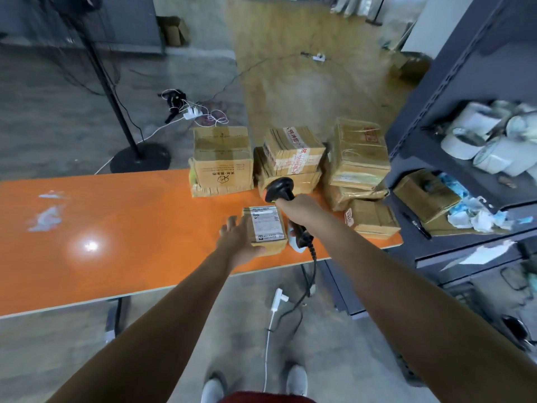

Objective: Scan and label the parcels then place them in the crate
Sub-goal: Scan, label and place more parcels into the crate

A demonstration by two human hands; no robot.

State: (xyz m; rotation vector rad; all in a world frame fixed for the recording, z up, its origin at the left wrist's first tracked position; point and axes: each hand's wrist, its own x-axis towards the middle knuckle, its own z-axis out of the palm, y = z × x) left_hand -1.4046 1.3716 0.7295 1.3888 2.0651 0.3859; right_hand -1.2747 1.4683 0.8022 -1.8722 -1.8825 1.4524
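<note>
A small brown cardboard parcel (266,229) with a white shipping label on top lies near the front edge of the orange table (116,228). My left hand (236,241) grips its left and near side, thumb on the front. My right hand (299,209) holds a black handheld barcode scanner (279,191) by its handle, just right of and above the parcel, its head towards the stacked boxes. The scanner's black cable hangs down off the table edge. No crate is in view.
Several taped cardboard boxes (222,159) are stacked at the table's far right. A grey metal shelf (453,91) on the right holds label rolls (494,135) and more boxes. A fan stand (139,158) and cables sit on the floor beyond the table.
</note>
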